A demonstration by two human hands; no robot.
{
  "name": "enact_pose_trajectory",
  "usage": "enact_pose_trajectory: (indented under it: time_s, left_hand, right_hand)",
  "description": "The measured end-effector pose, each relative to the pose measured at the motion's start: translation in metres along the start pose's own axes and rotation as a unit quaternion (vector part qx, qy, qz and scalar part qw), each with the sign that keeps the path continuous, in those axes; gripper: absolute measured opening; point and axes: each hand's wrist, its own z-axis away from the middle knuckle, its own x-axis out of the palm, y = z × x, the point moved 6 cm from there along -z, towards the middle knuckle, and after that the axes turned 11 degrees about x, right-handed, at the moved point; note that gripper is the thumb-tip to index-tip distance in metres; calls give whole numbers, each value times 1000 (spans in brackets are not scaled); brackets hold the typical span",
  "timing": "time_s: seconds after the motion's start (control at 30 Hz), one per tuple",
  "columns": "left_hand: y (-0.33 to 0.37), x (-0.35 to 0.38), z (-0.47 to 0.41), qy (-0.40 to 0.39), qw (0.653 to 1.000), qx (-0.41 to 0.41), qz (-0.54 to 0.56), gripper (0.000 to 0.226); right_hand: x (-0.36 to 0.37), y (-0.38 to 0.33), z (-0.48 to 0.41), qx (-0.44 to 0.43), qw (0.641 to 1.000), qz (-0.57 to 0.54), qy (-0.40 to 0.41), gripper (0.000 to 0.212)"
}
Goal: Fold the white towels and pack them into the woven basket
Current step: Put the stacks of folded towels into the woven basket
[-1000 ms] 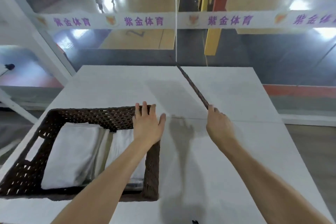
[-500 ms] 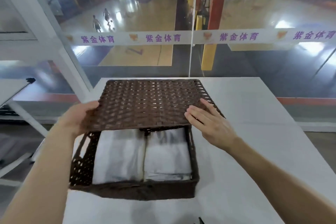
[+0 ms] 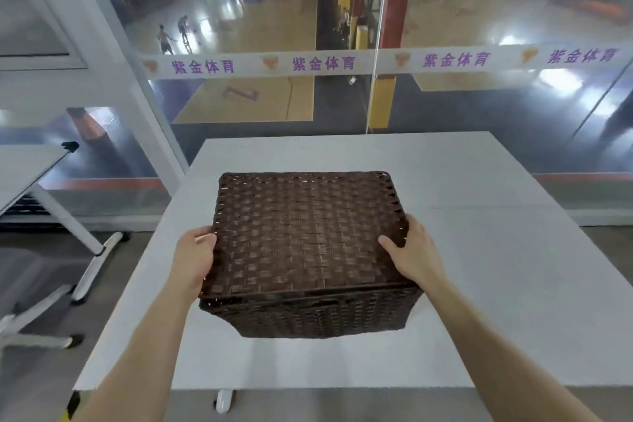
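A dark brown woven basket [image 3: 318,315] stands on the white table [image 3: 496,284], its woven lid [image 3: 305,233] lying flat over the top. My left hand [image 3: 191,257] grips the lid's left edge, thumb on top. At the right edge my right hand [image 3: 412,255] holds the lid, thumb on top and fingers curled over the rim. The white towels are hidden inside under the lid.
A glass wall with a white banner [image 3: 342,62] stands right behind the table's far edge. A second white table on wheeled legs [image 3: 41,175] stands to the left, beyond a gap of grey floor. The table's near edge lies just below the basket.
The lid, half open before with the towels showing, has come down flat over the basket. Both hands slid to its side edges. The view has lifted.
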Motion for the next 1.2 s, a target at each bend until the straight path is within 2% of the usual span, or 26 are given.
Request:
enact_pose_trajectory:
  time_s: [0.13, 0.27, 0.43, 0.57, 0.7, 0.8, 1.0, 1.2]
  left_hand:
    - [4, -7, 12, 44, 991, 73, -105, 21]
    - [-24, -6, 5, 5, 983, 67, -170, 33]
    - [-25, 2, 25, -18, 986, 48, -156, 37]
    - [-34, -8, 18, -18, 990, 38, -134, 34]
    - [-32, -1, 19, -25, 988, 64, -140, 33]
    - [-29, 10, 18, -29, 983, 85, -163, 35]
    - [-10, 57, 1, -46, 981, 91, -163, 35]
    - [12, 138, -30, -57, 980, 99, -161, 38]
  right_hand:
    - [-3, -4, 3, -16, 999, 33, 5, 72]
    - [4, -2, 4, -17, 995, 96, -2, 84]
    - [-1, 0, 8, -34, 995, 96, -1, 94]
    - [6, -5, 14, -49, 996, 72, 8, 93]
    - [11, 15, 11, 37, 998, 59, 5, 86]
    - [6, 28, 7, 49, 996, 73, -2, 78]
    - [-19, 44, -19, 62, 994, 83, 18, 75]
    - [-60, 67, -82, 88, 992, 87, 29, 81]
